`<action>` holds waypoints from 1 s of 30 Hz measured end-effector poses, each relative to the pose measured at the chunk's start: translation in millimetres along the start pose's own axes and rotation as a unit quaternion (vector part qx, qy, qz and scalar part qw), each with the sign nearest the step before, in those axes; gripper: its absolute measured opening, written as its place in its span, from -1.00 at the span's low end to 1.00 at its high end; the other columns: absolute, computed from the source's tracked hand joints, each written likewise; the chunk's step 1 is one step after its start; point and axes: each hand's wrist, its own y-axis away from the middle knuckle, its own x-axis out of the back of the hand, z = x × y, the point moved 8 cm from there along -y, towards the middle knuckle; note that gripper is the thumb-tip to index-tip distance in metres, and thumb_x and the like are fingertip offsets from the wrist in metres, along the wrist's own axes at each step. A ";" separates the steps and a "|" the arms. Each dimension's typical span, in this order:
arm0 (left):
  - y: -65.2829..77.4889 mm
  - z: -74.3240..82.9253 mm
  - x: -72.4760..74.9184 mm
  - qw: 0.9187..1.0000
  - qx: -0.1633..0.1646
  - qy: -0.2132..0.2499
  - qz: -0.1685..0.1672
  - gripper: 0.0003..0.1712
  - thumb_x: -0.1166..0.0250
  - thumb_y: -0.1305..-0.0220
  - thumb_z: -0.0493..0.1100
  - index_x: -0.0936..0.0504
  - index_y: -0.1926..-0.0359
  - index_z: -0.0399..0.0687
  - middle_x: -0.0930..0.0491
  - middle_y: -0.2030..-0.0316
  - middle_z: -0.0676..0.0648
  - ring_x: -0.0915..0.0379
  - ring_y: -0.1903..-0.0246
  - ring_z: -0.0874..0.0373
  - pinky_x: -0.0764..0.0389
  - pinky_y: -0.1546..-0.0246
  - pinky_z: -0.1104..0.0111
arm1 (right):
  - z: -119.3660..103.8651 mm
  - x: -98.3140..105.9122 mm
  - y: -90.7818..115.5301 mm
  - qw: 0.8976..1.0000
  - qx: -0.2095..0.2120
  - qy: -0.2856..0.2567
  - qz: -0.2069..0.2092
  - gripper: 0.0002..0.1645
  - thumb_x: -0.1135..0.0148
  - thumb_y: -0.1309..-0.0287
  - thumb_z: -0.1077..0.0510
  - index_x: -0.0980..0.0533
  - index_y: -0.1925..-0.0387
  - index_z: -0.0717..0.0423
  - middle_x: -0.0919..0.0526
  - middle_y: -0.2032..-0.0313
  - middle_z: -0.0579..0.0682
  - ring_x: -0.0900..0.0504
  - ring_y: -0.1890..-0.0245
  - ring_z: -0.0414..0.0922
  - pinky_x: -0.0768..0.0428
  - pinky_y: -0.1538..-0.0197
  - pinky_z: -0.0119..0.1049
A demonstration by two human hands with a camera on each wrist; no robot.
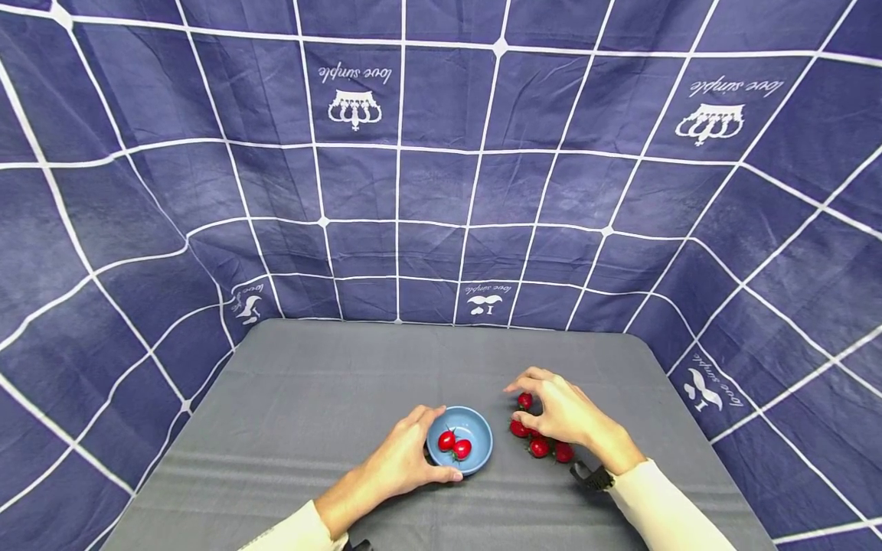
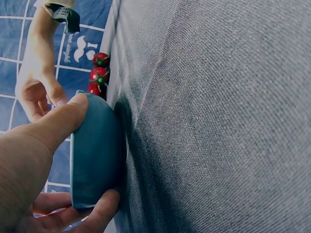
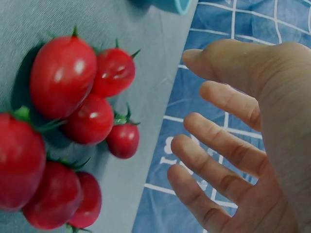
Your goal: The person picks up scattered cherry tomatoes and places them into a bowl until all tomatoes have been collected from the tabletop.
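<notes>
A small blue bowl (image 1: 477, 430) stands on the grey cloth with two cherry tomatoes (image 1: 462, 449) inside it. My left hand (image 1: 403, 458) grips the bowl's left side, its thumb (image 2: 77, 104) on the near rim and fingers curled round the far side. To the right of the bowl lies a cluster of red cherry tomatoes (image 3: 63, 77) with green stalks. Over that cluster hovers my right hand (image 1: 561, 409), thumb and fingers spread apart. The right wrist view shows a gap between its fingertips and the tomatoes, with nothing held.
The table (image 1: 331, 390) is covered by a grey cloth. Blue fabric with white grid lines (image 1: 441, 184) hangs behind the table and on both sides. Each wrist wears a black strap (image 1: 592, 476), and both sleeves are pale.
</notes>
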 end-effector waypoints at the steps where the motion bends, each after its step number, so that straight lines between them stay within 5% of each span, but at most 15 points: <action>1: 0.0 -0.1 0.1 1.000 0.001 0.000 0.000 0.28 -0.94 0.04 0.23 -0.59 -0.55 -0.33 -0.73 -0.27 -0.17 -0.76 -0.20 -0.12 -0.79 -0.35 0.06 | 2.8 -0.5 0.2 1.000 -0.004 0.000 -0.001 -0.53 -0.73 -0.28 0.03 -0.84 -0.21 -0.21 -0.81 -0.14 -0.25 -0.86 -0.13 -0.07 -0.87 -0.05 0.06; 11: 1.1 1.0 0.9 1.000 0.004 0.000 0.000 0.28 -0.93 0.04 0.23 -0.59 -0.56 -0.33 -0.73 -0.27 -0.16 -0.75 -0.20 -0.13 -0.78 -0.36 0.04 | 30.8 -8.5 -1.6 0.998 -0.043 -0.032 -0.026 -0.52 -0.72 -0.29 0.04 -0.84 -0.22 -0.12 -0.82 -0.12 -0.18 -0.88 -0.08 -0.01 -0.84 -0.07 0.06; 30: 2.7 1.1 1.0 1.000 -0.002 -0.002 0.003 0.28 -0.94 0.04 0.22 -0.59 -0.55 -0.35 -0.73 -0.25 -0.16 -0.76 -0.19 -0.11 -0.79 -0.34 0.10 | 38.8 -22.5 -13.3 0.997 0.004 -0.062 -0.044 -0.54 -0.76 -0.23 0.12 -0.85 -0.15 0.06 -0.88 0.02 -0.06 -0.84 0.12 -0.09 -0.81 -0.01 -0.20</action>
